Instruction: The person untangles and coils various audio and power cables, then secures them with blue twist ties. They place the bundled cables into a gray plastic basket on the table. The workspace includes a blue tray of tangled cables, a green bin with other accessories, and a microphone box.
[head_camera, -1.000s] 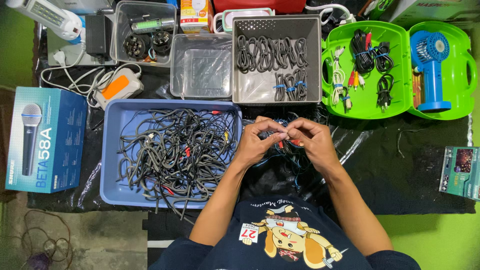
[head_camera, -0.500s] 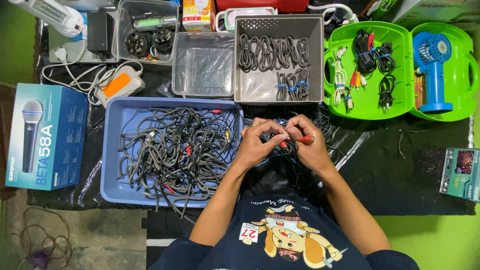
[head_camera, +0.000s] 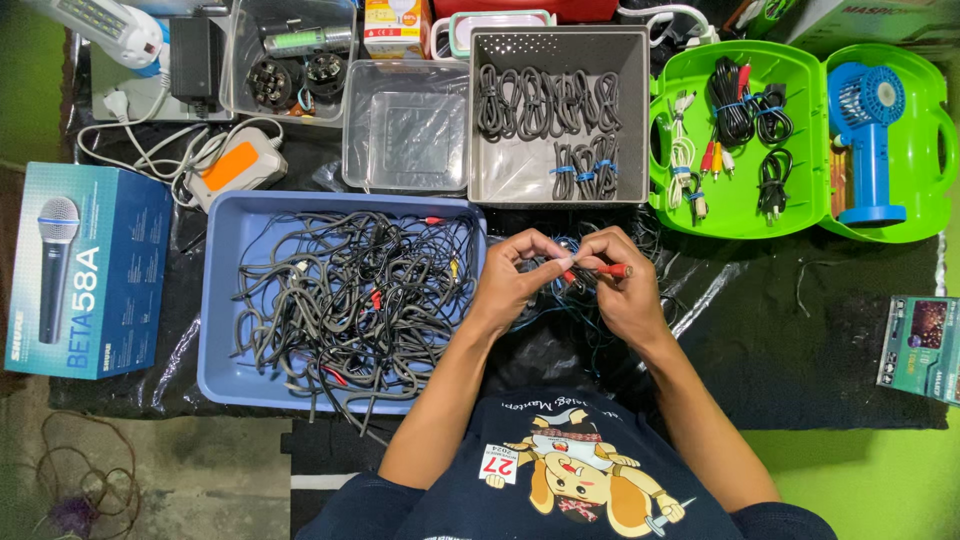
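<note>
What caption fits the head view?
Left hand and right hand hold a red-tipped cable beside a blue tray of tangled cables.

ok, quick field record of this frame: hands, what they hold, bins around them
left hand: pinching a thin cable with red plugs, in front of the chest
right hand: gripping the same cable at a red plug
blue tray: left of the hands, full of tangled dark cables
grey bin: beyond the hands, bundled cables in rows
clear tub: looks empty
green case: open, coiled cables and blue fan
</note>
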